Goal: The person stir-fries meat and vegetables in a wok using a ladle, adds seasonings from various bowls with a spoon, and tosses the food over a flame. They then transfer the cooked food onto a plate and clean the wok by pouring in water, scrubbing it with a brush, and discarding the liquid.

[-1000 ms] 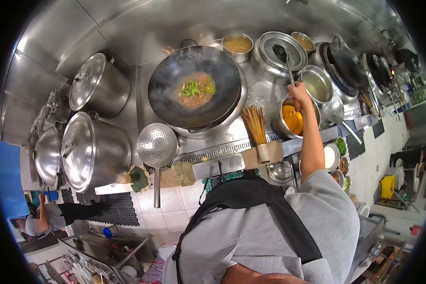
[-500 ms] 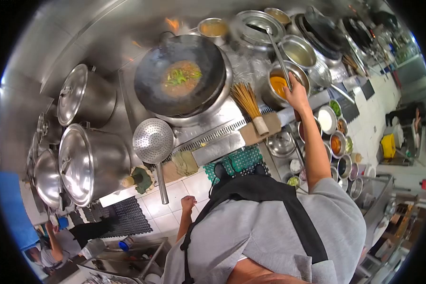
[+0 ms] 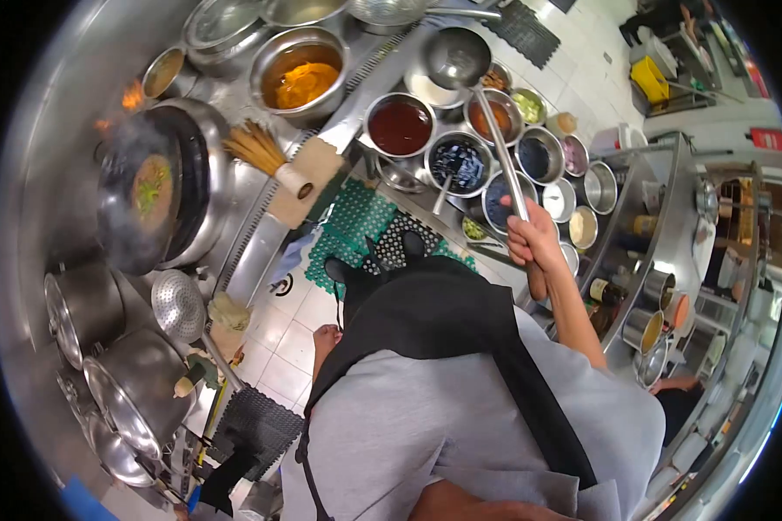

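Note:
In my right hand [image 3: 534,239], the long metal handle of a ladle [image 3: 457,59] is gripped near its wooden end. Its dark round bowl is over the cluster of seasoning containers, overlapping a bowl of white contents [image 3: 426,87] and a bowl of reddish-orange sauce [image 3: 493,122]. My left hand [image 3: 328,337] hangs low beside my apron [image 3: 417,317], fingers curled in, nothing visible in them. A smoking wok [image 3: 113,204] with green pieces in a brownish mix [image 3: 154,187] sits on the burner at left, flames behind it.
A pot of orange oil [image 3: 304,82] stands beside a bamboo brush [image 3: 256,148] on the counter. A perforated skimmer [image 3: 178,306] and lidded steel pots [image 3: 139,382] sit at lower left. A metal shelf rack [image 3: 669,191] rises at right. Part of another person shows at far right.
The ladle has moved from over the stove and oil pot to the seasoning containers on the right. My view has turned right, and the wok now lies farther left.

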Available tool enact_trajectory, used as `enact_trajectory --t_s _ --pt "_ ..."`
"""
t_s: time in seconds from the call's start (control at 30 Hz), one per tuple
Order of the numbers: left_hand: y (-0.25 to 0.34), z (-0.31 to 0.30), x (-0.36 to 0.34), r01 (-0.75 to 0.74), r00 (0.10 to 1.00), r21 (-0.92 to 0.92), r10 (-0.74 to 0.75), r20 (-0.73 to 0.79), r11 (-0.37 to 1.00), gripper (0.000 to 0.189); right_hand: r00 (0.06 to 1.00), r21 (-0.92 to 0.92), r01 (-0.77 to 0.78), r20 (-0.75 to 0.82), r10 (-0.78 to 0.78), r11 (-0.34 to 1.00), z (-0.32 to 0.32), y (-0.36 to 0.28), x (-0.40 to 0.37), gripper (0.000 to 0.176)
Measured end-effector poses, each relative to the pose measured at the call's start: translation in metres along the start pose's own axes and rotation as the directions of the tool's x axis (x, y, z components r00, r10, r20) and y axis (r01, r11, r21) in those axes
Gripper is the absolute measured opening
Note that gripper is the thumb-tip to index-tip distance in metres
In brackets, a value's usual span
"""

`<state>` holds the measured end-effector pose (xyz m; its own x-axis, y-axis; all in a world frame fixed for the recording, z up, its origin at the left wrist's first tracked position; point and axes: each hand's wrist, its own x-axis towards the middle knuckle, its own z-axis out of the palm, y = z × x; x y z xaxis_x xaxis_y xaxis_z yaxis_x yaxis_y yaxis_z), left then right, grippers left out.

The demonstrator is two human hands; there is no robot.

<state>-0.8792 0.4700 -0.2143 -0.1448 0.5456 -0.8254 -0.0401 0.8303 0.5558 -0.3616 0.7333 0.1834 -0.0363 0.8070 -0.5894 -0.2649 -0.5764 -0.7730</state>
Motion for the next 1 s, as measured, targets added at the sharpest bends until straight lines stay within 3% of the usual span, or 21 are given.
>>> enact_trajectory --t_s 0.07,0.17,0.23,0.43,0.53,0.63,0.77,0.8,0.93,1.0 --pt "0.058 0.027 -0.013 0.037 0.997 0.03 -0.039 0.071 0.999 0.011 0.983 -0.12 0.027 -0.177 -0.048 0.992 -0.022 0.005 -0.022 0.036" --pt "0.093 0.059 0.005 -0.04 0.998 0.172 0.031 0.053 0.984 0.014 0.967 -0.408 -0.047 -0.248 -0.061 0.912 -0.058 0.007 -0.037 0.037" --pt "0.114 0.073 0.021 -0.019 0.998 0.157 0.009 0.061 0.987 0.017 0.945 -0.579 0.025 -0.252 -0.208 0.815 -0.072 0.023 -0.035 0.039" --pt "0.165 0.1 0.033 -0.113 0.992 0.218 0.098 0.081 0.969 0.013 0.939 -0.642 0.036 -0.242 -0.247 0.766 -0.081 0.032 -0.036 0.044" --pt "0.169 0.104 0.033 -0.114 0.992 0.216 0.098 0.079 0.97 0.013 0.961 -0.476 -0.033 -0.257 -0.104 0.879 -0.075 0.027 -0.04 0.044" --pt "0.158 0.102 0.029 -0.068 0.996 0.23 0.053 0.074 0.971 0.013 0.977 -0.18 -0.034 -0.213 -0.005 0.983 -0.072 0.024 -0.045 0.043" --pt "0.121 0.085 0.03 -0.004 0.996 0.233 -0.018 0.093 0.972 0.012 0.993 0.165 -0.05 -0.101 0.067 0.985 -0.055 -0.002 -0.064 0.042" --pt "0.111 0.081 0.03 0.051 0.995 0.166 -0.064 0.072 0.985 0.012 0.995 0.176 -0.064 -0.066 0.076 0.982 -0.05 -0.01 -0.068 0.044" --pt "0.106 0.07 0.021 0.04 0.998 0.243 -0.049 0.031 0.969 0.014 0.994 0.045 -0.104 0.037 0.102 0.994 -0.004 -0.041 -0.059 0.049" --pt "0.109 0.067 0.023 -0.122 0.992 0.225 0.109 0.069 0.967 0.02 0.982 -0.043 -0.101 0.154 0.107 0.994 0.026 -0.048 -0.037 0.052"
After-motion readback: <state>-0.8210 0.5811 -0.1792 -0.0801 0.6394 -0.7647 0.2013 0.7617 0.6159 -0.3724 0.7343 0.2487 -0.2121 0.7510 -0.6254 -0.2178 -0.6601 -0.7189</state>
